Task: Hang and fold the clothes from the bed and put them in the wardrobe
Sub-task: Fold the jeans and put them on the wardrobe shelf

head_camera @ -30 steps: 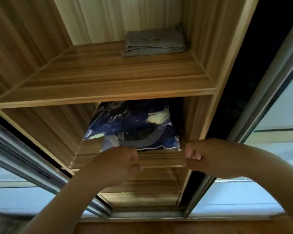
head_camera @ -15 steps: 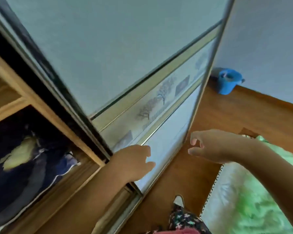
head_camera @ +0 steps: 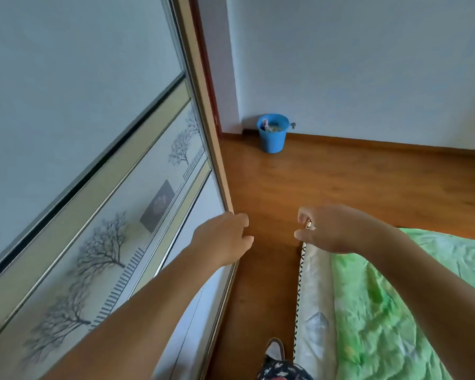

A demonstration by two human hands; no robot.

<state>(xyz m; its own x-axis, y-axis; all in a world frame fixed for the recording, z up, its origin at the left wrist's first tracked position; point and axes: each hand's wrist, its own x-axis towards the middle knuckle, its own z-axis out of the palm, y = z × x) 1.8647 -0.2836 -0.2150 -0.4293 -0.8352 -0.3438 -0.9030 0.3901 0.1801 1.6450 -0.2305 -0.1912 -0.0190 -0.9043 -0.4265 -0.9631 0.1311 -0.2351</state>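
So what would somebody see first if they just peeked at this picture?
Probably the two bare arms reaching out in the middle: the left hand by the edge of the wardrobe door, the right hand above a corner of the green bedspread, both holding nothing. Then the bright blue bucket on the wooden floor in the far corner.

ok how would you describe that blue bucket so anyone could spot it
Follow the wardrobe's sliding door to its far end, where the wooden floor meets the white wall. A small bucket stands in that corner. It is the only bright blue thing in view, with something pale inside.
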